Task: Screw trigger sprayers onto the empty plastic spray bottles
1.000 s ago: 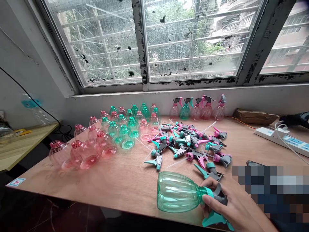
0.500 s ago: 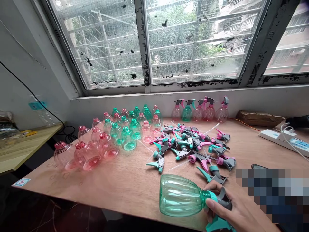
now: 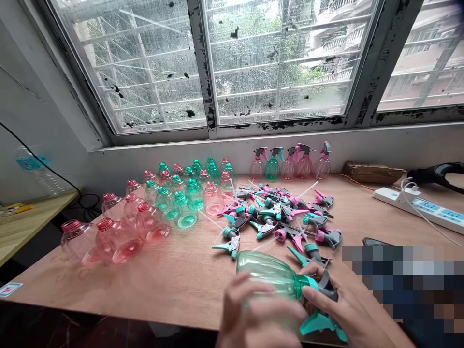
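Jutting in well left of both grips: a pale wooden board [image 3: 36, 224] with a yellow item [image 3: 20, 209] on it, black cable [image 3: 87, 211] looped beside. Square label [image 3: 10, 289] at the counter's [image 3: 174, 290] left corner, left of the grips.

Pink bottles [image 3: 119, 241], open-necked, upright, beyond and left of the left grip. Nearer to it, farther back, green bottles [image 3: 186, 212] mixed with more pink ones, also open-necked.

Left grip [image 3: 259, 314]: motion-blurred, fingers in front of the bottle body; cannot tell whether they touch it, or how far spread.

Green spray bottle [image 3: 268, 270]: between the grips, on its side, base pointing left, neck to the right grip.

Beyond both grips, a heap of loose trigger heads [image 3: 277, 210], grey with pink or teal, thin white tubes among them. Farther back, against the wall, five upright bottles [image 3: 288, 166] with heads fitted.

Right grip [image 3: 350, 304]: thumb and fingers pinching the bottle at its teal collar; teal lever [image 3: 321, 323] hangs just below.

Right of and beyond it: dark flat item [image 3: 379, 242], partly hidden; brown parcel [image 3: 373, 175]; white power strip [image 3: 420, 209]; black object [image 3: 437, 175].
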Demonstrator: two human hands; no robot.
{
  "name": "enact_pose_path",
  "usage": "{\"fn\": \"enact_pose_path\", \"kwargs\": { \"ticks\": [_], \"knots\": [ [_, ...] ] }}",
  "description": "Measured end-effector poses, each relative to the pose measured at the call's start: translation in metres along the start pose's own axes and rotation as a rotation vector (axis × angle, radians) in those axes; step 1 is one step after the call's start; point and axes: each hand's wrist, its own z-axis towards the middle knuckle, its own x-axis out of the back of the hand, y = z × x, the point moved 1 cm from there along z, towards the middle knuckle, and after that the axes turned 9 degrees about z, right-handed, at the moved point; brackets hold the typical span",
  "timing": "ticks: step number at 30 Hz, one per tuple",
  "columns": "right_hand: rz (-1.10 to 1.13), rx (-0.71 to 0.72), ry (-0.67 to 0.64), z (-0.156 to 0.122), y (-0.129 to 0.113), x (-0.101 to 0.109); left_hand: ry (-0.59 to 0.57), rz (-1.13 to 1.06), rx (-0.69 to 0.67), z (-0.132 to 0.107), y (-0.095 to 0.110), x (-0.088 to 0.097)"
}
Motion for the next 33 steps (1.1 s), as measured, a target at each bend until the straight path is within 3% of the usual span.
{"fn": "enact_pose_path", "kwargs": {
  "ticks": [2,3,6,9,17,24,28,33],
  "knots": [
    [0.015,0.005,0.024,0.001,0.000,-0.001,0.030,-0.013,0.040,0.009,-0.020,-0.002],
    [0.016,0.017,0.037,0.001,0.000,-0.001,0.015,-0.042,0.133,0.012,-0.031,-0.004],
    [0.006,0.079,0.068,0.002,0.002,-0.002,-0.172,-0.180,0.277,0.015,-0.056,-0.008],
    [-0.005,0.129,0.062,0.003,0.004,-0.001,-0.298,-0.275,0.251,0.013,-0.067,-0.009],
    [0.038,0.089,0.047,0.003,0.003,0.002,-0.500,-0.581,0.390,0.014,-0.064,-0.007],
    [0.014,0.111,0.032,0.003,0.007,0.001,-0.522,-0.370,0.398,0.010,-0.061,-0.011],
    [-0.008,0.113,0.012,0.004,0.008,0.001,-0.559,-0.383,0.406,0.014,-0.060,-0.007],
    [-0.038,0.116,0.000,0.003,0.007,0.001,-0.479,-0.440,0.386,0.013,-0.061,-0.006]
  ]
}}
